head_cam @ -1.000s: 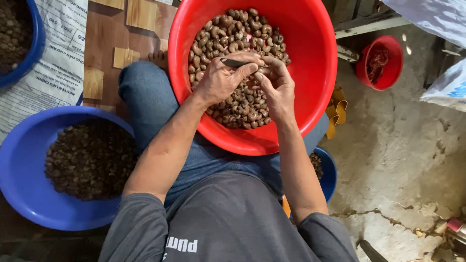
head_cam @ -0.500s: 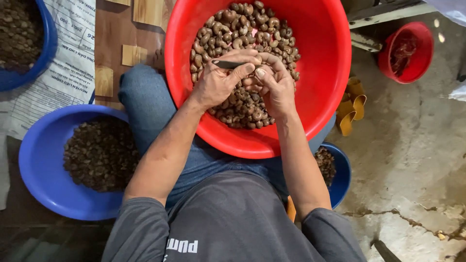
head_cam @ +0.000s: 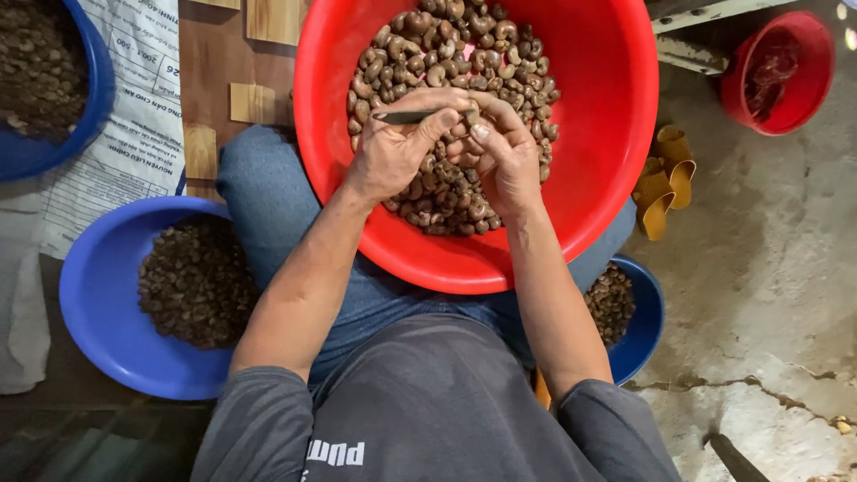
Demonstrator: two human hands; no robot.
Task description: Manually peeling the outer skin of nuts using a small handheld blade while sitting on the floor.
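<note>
You are pinching a nut (head_cam: 470,117) between the fingertips of your right hand (head_cam: 504,161), holding it just above the heap of nuts (head_cam: 451,67) in the red basin (head_cam: 616,134) that is resting on your lap. Your left hand (head_cam: 393,156) is closing around a thin metal pick (head_cam: 409,115), thumb pressing along its shaft, with the tip lying against the nut and the two hands touching. The risk, as I am judging it, is sitting right at that contact: the point is aiming toward your right fingertips, so if the shell is giving way suddenly or the nut is rolling in your pinch, the tip could be sliding into a finger. The basin is tilting slightly over your knees, and a shift of your legs could be sending nuts over the rim onto the floor (head_cam: 768,295). Beside your left knee a blue bowl (head_cam: 98,330) is holding darker pieces, and a smaller blue bowl (head_cam: 644,330) is lying half hidden under your right arm, so dropped pieces could be landing in the wrong one
</note>
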